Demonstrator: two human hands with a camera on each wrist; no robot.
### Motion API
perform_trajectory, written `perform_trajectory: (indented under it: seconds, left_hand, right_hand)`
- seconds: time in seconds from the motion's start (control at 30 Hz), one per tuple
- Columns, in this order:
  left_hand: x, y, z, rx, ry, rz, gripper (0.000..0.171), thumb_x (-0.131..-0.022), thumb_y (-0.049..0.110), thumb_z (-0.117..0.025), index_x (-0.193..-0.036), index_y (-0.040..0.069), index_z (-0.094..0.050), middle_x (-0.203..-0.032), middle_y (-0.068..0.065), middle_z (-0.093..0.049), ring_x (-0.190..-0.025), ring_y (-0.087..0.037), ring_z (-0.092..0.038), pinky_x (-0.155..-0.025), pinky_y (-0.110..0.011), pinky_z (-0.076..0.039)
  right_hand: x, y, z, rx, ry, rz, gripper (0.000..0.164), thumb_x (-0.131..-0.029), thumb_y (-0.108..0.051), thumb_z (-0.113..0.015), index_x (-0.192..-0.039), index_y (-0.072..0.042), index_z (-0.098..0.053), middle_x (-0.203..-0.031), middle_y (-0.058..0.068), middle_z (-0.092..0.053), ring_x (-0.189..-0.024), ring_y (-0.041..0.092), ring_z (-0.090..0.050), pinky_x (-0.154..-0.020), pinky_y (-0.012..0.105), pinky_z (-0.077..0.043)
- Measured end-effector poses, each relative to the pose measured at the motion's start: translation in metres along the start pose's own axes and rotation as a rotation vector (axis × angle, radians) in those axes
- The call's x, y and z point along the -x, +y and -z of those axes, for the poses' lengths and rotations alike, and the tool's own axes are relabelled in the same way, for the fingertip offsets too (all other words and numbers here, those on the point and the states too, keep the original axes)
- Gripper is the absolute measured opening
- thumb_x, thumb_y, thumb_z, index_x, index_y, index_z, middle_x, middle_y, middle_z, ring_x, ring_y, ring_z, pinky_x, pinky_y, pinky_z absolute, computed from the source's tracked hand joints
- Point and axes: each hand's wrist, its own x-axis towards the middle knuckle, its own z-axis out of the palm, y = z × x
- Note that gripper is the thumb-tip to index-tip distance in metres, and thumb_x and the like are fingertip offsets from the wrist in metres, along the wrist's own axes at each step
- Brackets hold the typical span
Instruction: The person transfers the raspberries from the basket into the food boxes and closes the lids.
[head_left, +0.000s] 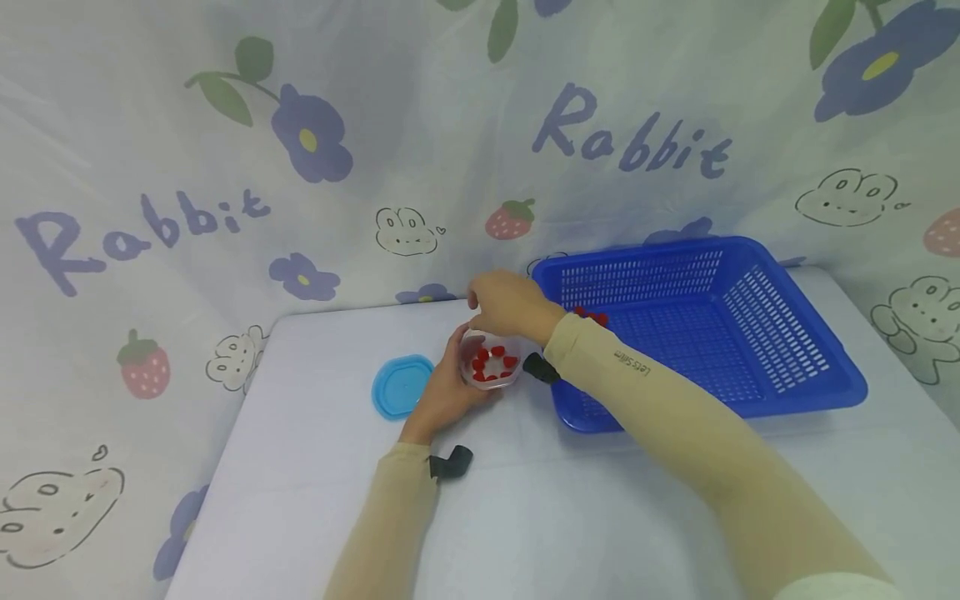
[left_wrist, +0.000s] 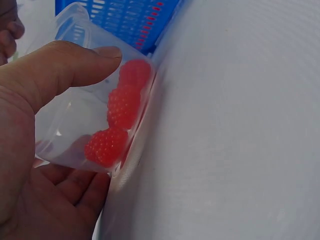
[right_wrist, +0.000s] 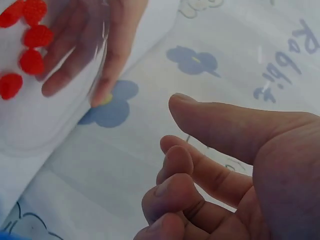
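Note:
My left hand (head_left: 448, 385) grips a clear plastic container (left_wrist: 75, 127) round its side, thumb on the near wall and fingers on the far one. Several red raspberries (left_wrist: 124, 106) lie on the container's bottom, spaced in a loose ring in the head view. Just above and behind the rim is my right hand (head_left: 512, 305). In the right wrist view its thumb (right_wrist: 215, 120) stands apart from the loosely bent fingers, with nothing between them. To the left of the container a light blue lid (head_left: 402, 387) lies flat on the table.
A large blue slotted basket (head_left: 795, 400) stands on the right, partly under my right forearm. A few red raspberries (head_left: 596, 317) show inside its left end, partly hidden by the sleeve. A printed cloth (head_left: 420, 100) hangs behind the white table (head_left: 315, 500).

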Motion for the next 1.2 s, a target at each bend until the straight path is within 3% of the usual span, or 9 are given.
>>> perform_trajectory:
  seconds: [0.07, 0.13, 0.23, 0.53, 0.93, 1.2]
  left_hand:
    - [0.000, 0.000, 0.000, 0.005, 0.001, 0.003, 0.103, -0.069, 0.022, -0.082, -0.145, 0.034, -0.013, -0.141, 0.004, -0.040, -0.131, -0.014, -0.034, -0.104, -0.049, -0.033]
    - [-0.004, -0.010, -0.003, -0.004, 0.015, -0.005, 0.104, -0.068, 0.025, -0.083, -0.144, 0.037, -0.013, -0.140, 0.008, -0.041, -0.130, -0.009, -0.034, -0.104, -0.048, -0.032]
    - [-0.004, -0.010, -0.003, -0.005, 0.015, -0.002, 0.104, -0.068, 0.024, -0.083, -0.145, 0.033, -0.014, -0.140, 0.009, -0.041, -0.130, -0.010, -0.034, -0.105, -0.049, -0.031]
    - [-0.005, -0.012, -0.004, -0.023, 0.023, 0.008, 0.105, -0.068, 0.027, -0.083, -0.147, 0.031, -0.013, -0.139, 0.010, -0.042, -0.131, -0.012, -0.034, -0.104, -0.050, -0.031]
    - [-0.004, -0.008, -0.005, -0.037, 0.032, 0.028, 0.104, -0.069, 0.033, -0.082, -0.147, 0.030, -0.014, -0.137, 0.011, -0.043, -0.130, -0.012, -0.036, -0.102, -0.051, -0.035]
    - [-0.004, -0.008, -0.005, -0.028, 0.026, 0.033, 0.102, -0.069, 0.034, -0.081, -0.147, 0.030, -0.014, -0.138, 0.010, -0.043, -0.130, -0.013, -0.036, -0.100, -0.051, -0.036]
  right_hand:
    - [0.003, 0.001, 0.003, -0.006, 0.015, -0.008, 0.028, -0.084, -0.031, -0.067, -0.107, -0.016, -0.062, -0.104, 0.000, -0.063, -0.087, 0.016, -0.056, -0.076, 0.034, -0.051]
    - [0.005, 0.004, 0.005, -0.020, 0.026, -0.013, 0.028, -0.085, -0.031, -0.066, -0.108, -0.016, -0.062, -0.106, 0.000, -0.063, -0.086, 0.016, -0.056, -0.075, 0.034, -0.051]
    - [0.008, 0.009, 0.007, -0.029, 0.052, -0.006, 0.026, -0.085, -0.031, -0.065, -0.107, -0.016, -0.063, -0.106, 0.001, -0.063, -0.086, 0.016, -0.057, -0.074, 0.032, -0.052]
    - [0.018, 0.023, 0.011, -0.111, 0.138, 0.038, 0.027, -0.085, -0.030, -0.067, -0.106, -0.014, -0.063, -0.085, 0.000, -0.063, -0.073, 0.015, -0.058, -0.062, 0.028, -0.051]
    - [0.029, 0.042, 0.010, -0.164, 0.222, 0.032, 0.025, -0.082, -0.028, -0.069, -0.102, -0.013, -0.065, -0.078, 0.000, -0.062, -0.067, 0.016, -0.056, -0.059, 0.028, -0.049]
    - [0.036, 0.059, 0.009, -0.139, 0.267, 0.022, 0.024, -0.083, -0.028, -0.068, -0.101, -0.013, -0.066, -0.079, 0.000, -0.061, -0.068, 0.016, -0.055, -0.062, 0.029, -0.050]
